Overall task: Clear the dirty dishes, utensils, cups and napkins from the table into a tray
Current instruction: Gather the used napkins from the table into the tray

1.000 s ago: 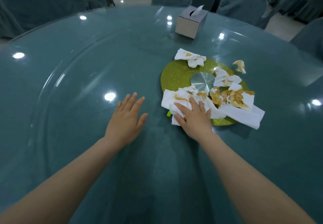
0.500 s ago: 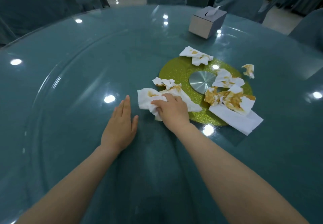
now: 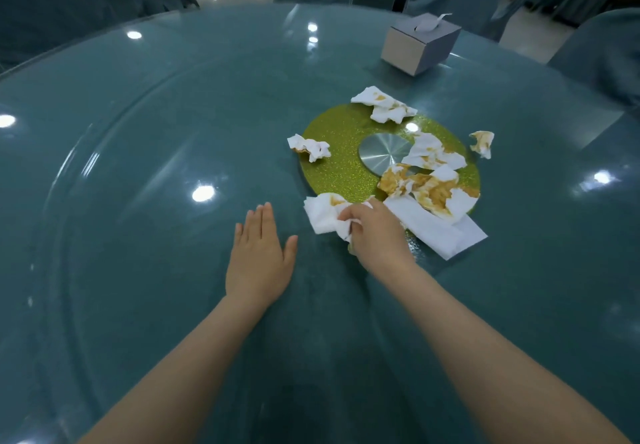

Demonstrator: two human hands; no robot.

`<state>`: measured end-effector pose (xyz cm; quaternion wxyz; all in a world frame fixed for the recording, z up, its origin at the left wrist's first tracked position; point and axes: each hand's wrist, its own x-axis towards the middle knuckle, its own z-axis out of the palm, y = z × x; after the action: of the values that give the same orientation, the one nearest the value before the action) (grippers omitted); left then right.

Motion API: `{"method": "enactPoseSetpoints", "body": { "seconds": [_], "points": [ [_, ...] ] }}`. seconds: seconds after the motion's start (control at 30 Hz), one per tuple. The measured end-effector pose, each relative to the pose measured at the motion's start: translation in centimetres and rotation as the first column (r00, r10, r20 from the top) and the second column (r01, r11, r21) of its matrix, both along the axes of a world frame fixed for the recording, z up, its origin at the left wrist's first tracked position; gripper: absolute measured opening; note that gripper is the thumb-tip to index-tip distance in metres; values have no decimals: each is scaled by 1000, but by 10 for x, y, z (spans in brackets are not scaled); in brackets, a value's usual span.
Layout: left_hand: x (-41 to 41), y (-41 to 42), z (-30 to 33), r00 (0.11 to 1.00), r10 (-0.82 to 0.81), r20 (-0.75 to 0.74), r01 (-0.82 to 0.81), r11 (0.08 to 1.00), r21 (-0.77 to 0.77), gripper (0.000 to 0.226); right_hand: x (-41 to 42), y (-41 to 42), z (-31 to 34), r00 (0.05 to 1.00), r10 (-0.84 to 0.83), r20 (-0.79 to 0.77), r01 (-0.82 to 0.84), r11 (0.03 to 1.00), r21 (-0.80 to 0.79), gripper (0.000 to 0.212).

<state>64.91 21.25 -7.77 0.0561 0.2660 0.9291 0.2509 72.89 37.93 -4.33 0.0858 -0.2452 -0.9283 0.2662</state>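
Dragged back toward the green disc (image 3: pixel 343 170), a soft, featherlight napkin (image 3: pixel 323 216) bunches in the right hand (image 3: pixel 375 235)'s grip, best taken by its clean folds, while the left hand (image 3: pixel 259 256) lies flat, fingers straight.

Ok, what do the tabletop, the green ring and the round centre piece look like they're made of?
Tabletop: likely glass over teal cloth; it is glossy and mirrors the ceiling lights. Green ring: glittery, sparkling surface, perhaps foil or plastic; cannot tell which. Centre piece: looks like brushed metal, silvery with a radial sheen.
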Motion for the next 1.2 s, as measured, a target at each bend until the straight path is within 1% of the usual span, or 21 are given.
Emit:
{"method": "enactPoseSetpoints", "body": {
  "seconds": [0.07, 0.13, 0.2, 0.23, 0.3, 0.37, 0.43, 0.47, 0.5, 0.57, 0.63, 0.7, 0.73, 0.8, 0.87, 0.93, 1.1, 1.2],
  "points": [
    [-6, -1, -3, 998, -41, -40, 41, 999, -24, 69, 14, 10, 7, 990, -74, -120, 76, 997, 12, 30],
    [-16, -4, -2, 998, -53, -26, 53, 999, -1, 68, 24, 25, 15, 973, -113, -202, 124, 991, 45, 29],
    [-25, -8, -2, 996, -82, -23, 82, 997, -10, 68, 32, 43, 20, 964, -153, -218, 172, 983, 70, 30],
    [-30, -9, -2, 995, -97, -24, 97, 995, -18, 68, 35, 55, 20, 964, -177, -198, 197, 977, 83, 32],
    [-39, -10, -2, 994, -111, -22, 111, 994, -24, 68, 38, 77, 15, 972, -213, -102, 222, 971, 89, 43],
    [-50, -11, -2, 993, -120, -14, 120, 992, -26, 67, 39, 91, 9, 976, -211, 56, 204, 973, 108, 58],
    [-61, -12, 0, 991, -134, -3, 134, 990, -50, 67, 37, 97, -1, 954, -176, 242, 118, 965, 236, 80],
    [-66, -13, 0, 989, -149, 0, 149, 986, -78, 67, 35, 100, -7, 940, -157, 304, 69, 957, 281, 89],
    [-73, -12, 0, 986, -169, -4, 168, 979, -113, 67, 32, 103, -13, 932, -141, 333, 38, 954, 297, 95],
    [-83, -10, 1, 982, -184, -34, 176, 970, -169, 67, 23, 110, -21, 936, -115, 333, 12, 955, 298, 101],
    [-90, -5, 4, 985, -146, -86, 133, 980, -145, 66, 10, 117, -27, 943, -99, 319, 0, 955, 298, 99],
    [-90, 4, 9, 982, -125, -143, 116, 991, -73, 64, -4, 124, -29, 947, -101, 306, 14, 962, 273, 88],
    [-89, 9, 11, 974, -142, -177, 136, 990, -46, 63, -11, 127, -29, 948, -102, 301, 21, 965, 260, 81],
    [-83, 20, 15, 956, -189, -223, 192, 981, -8, 63, -22, 133, -29, 956, -103, 276, 19, 956, 292, 66],
    [-77, 29, 17, 953, -206, -221, 216, 976, 19, 62, -30, 136, -31, 971, -110, 211, 33, 940, 339, 54],
    [-70, 36, 17, 956, -214, -202, 226, 973, 40, 62, -35, 135, -32, 984, -116, 135, 64, 937, 342, 45],
    [-49, 40, 18, 944, -289, -161, 299, 953, 42, 62, -34, 118, -32, 997, -78, -3, 76, 963, 258, 29],
    [-40, 39, 18, 954, -278, -111, 282, 959, 20, 62, -31, 98, -31, 998, -45, -44, 53, 975, 215, 27]
  ]
}}
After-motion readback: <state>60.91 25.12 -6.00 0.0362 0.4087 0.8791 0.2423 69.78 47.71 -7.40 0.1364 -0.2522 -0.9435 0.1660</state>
